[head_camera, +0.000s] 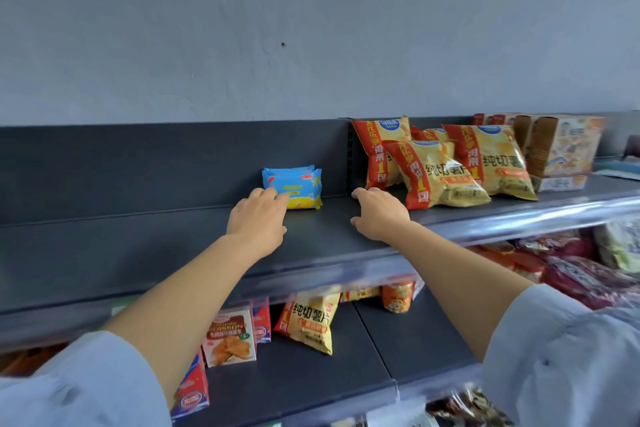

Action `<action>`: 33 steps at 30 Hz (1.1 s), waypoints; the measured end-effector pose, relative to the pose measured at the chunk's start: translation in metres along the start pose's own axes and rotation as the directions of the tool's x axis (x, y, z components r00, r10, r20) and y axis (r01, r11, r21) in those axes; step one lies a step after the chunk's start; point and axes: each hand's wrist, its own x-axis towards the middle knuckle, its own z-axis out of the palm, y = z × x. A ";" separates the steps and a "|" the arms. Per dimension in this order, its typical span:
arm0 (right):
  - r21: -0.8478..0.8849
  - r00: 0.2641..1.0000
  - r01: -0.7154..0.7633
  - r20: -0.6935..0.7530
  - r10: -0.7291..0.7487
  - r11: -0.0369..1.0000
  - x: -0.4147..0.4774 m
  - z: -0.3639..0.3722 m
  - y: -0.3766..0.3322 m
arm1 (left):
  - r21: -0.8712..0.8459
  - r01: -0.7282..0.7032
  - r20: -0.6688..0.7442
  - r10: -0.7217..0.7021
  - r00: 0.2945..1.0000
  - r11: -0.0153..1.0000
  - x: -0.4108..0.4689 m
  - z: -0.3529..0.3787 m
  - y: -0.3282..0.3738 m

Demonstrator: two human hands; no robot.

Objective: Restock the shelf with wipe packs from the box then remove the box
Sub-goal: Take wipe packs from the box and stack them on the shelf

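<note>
A: Pale blue sleeves (86, 388) sit closest, one at each lower corner, with bare forearms reaching up over the lower shelf (346, 367), where snack cartons (230, 338) and a yellow chip bag (310, 321) stand.

B: And the hands?

A: Both are over the dark grey top shelf (156, 246). The left hand (258, 218) has its fingertips touching the lower front of the blue wipe packs (294, 185); fingers extended, not wrapped around them. The right hand (377, 213) hovers spread and empty, just beside the crisps.

B: Where do the packs stand?

A: Upright, stacked front to back against the shelf's back panel. Right of them lie yellow-and-red chip bags (440, 170), then a printed carton (561, 149) further right.
</note>
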 end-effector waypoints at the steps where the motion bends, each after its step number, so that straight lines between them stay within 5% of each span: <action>1: -0.007 1.000 -0.011 -0.003 0.011 1.000 -0.013 -0.003 -0.001 | -0.012 -0.009 -0.002 0.009 1.000 1.000 -0.010 -0.005 0.003; 16: -0.110 0.986 -0.150 0.053 0.157 0.983 -0.193 -0.019 0.037 | -0.149 -0.139 0.023 0.144 0.989 0.979 -0.129 -0.039 0.082; 33: -0.146 0.921 -0.202 0.309 0.238 0.968 -0.366 0.046 0.183 | -0.276 -0.198 0.294 0.278 0.914 0.941 -0.240 0.017 0.286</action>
